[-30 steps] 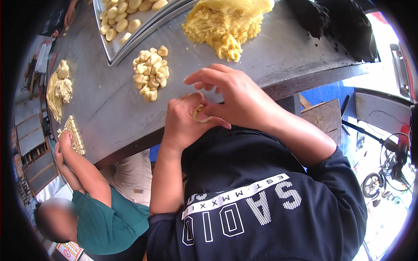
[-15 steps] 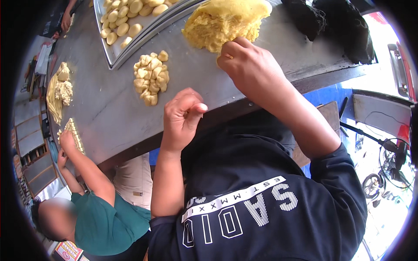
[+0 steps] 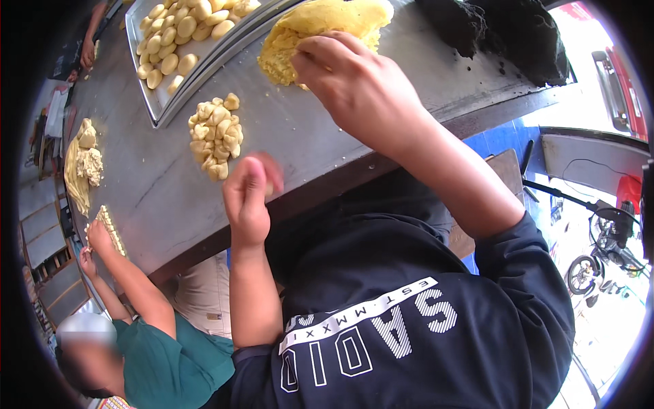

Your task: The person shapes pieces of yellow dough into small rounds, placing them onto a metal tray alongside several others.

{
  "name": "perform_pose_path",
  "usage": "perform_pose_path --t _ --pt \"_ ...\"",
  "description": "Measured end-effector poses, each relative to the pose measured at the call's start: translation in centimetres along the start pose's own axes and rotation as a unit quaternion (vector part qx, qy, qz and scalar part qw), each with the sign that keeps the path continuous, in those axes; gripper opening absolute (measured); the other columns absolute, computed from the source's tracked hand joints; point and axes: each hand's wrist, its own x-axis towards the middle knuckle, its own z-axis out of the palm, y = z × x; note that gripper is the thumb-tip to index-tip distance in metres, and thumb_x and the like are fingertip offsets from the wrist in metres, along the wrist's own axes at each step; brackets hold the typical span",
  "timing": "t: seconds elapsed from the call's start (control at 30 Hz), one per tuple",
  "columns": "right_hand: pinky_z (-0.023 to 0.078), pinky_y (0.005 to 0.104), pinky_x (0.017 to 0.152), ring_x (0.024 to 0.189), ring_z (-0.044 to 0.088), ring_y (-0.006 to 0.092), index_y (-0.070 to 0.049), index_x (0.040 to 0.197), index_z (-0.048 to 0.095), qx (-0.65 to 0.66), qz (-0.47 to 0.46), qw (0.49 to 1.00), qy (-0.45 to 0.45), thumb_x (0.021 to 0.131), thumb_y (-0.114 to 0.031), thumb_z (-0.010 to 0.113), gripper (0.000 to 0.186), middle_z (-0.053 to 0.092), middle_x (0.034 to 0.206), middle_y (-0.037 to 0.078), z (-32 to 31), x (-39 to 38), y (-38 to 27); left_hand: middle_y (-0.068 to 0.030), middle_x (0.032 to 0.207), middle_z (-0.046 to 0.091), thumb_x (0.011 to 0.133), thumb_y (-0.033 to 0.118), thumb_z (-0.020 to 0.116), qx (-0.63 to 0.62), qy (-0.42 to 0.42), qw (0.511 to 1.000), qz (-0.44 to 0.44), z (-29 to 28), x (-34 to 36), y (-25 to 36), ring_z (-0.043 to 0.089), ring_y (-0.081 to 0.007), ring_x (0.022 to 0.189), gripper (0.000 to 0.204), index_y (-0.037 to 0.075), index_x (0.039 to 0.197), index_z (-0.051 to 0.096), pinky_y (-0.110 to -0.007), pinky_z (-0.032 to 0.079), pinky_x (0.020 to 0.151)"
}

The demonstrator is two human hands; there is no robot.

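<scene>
My right hand point(image 3: 354, 85) reaches over the near side of a yellow crumbly mound point(image 3: 276, 54), its fingers pinched together. A bit of yellow crumbly filling point(image 3: 303, 86) shows under the fingertips. My left hand point(image 3: 248, 198) is raised at the table's near edge, curled with the thumb up. Its fingers are smeared by motion, and a small pale piece of dough point(image 3: 270, 189) shows between them and the thumb. Just beyond that hand, a heap of small pale dough pieces point(image 3: 216, 133) lies on the metal tabletop point(image 3: 157, 180).
A metal tray point(image 3: 155, 112) with many round dough balls point(image 3: 185, 27) stands at the far left. Black crumpled material point(image 3: 504, 41) lies far right. At left, a person in a green shirt point(image 3: 170, 361) works by dough strips point(image 3: 112, 232) and a dough lump point(image 3: 83, 167).
The whole view has shifted, so the table's things sit farther left. My right hand has moved left over the mound's near side. The left hand has turned, and its fingers now blur.
</scene>
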Motion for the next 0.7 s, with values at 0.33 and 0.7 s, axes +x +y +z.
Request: perform_pose_path --t 0.33,0.7 --pt "0.069 0.0414 0.078 0.092 0.082 0.033 -0.005 0.089 0.082 0.05 -0.036 0.982 -0.179 0.089 -0.013 0.077 0.01 0.077 0.092 0.015 0.3 0.6 -0.3 -0.0155 0.122 0.086 0.099 -0.007 0.081 0.451 0.003 0.877 0.165 -1.2 0.1 1.1 0.083 -0.0285 0.108 0.023 0.003 0.119 0.084 -0.039 0.066 0.096" --pt "0.068 0.0402 0.083 0.093 0.082 0.0322 -0.006 0.094 0.082 0.092 -0.12 0.951 -0.269 0.091 -0.013 0.08 0.008 0.077 0.103 0.011 -0.1 0.3 0.0 -0.0132 0.118 0.086 0.104 -0.007 0.077 0.376 -0.089 0.922 0.034 -2.5 0.6 2.1 0.082 -0.0212 0.104 0.05 0.001 0.153 0.072 -0.038 0.066 0.096"
